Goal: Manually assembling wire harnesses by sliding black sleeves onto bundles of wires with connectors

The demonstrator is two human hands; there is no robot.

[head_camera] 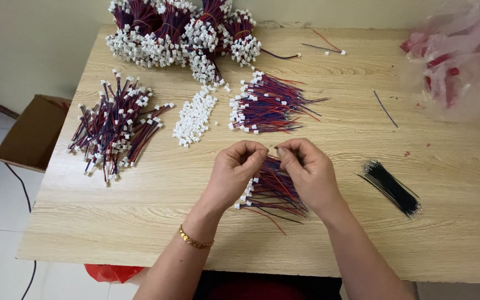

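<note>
A small bunch of red and dark wires (276,191) with white plugs lies near the front edge of the tabletop (140,222), under both hands. The left hand (237,166) and right hand (306,166) pinch fingertips together on something fine, probably a single wire. Such wire looks light, limp and springy; best gripped close to its end. Loose white plugs (194,116) lie behind.

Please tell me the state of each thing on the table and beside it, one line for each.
left hand: pinched shut on a small part
right hand: pinched shut, fingertips meeting the left hand
wire pile under the hands: loose, lying flat
black wires: loose bunch, untouched
white connectors: loose heap
tied bundles: bound, stacked at the far edge
cardboard box: open, on the floor
</note>
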